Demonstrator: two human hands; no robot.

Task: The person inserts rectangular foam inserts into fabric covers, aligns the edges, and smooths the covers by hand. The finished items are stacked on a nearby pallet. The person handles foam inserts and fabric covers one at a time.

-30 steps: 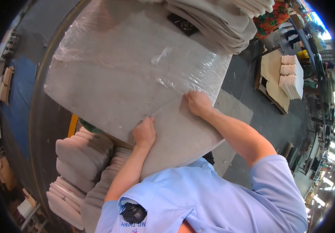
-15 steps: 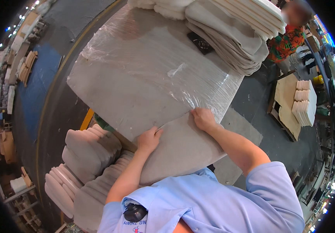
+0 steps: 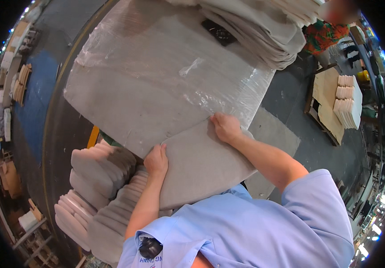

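Wrapped table (image 3: 156, 89), film-covered, carries the grey slab (image 3: 201, 165) at its near edge, overhanging toward the person. Slab looks stiff, flat, fairly heavy, dusty not slick; best gripped at opposite edges. Long axis runs roughly near-left to far-right. Right hand (image 3: 225, 127) clamps the far corner, left hand (image 3: 156, 160) curls over the left edge.

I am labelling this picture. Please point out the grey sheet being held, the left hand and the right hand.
flat grey sheet (image 3: 201, 169), head view, middle.
left hand (image 3: 156, 160), head view, back.
right hand (image 3: 225, 127), head view, back.
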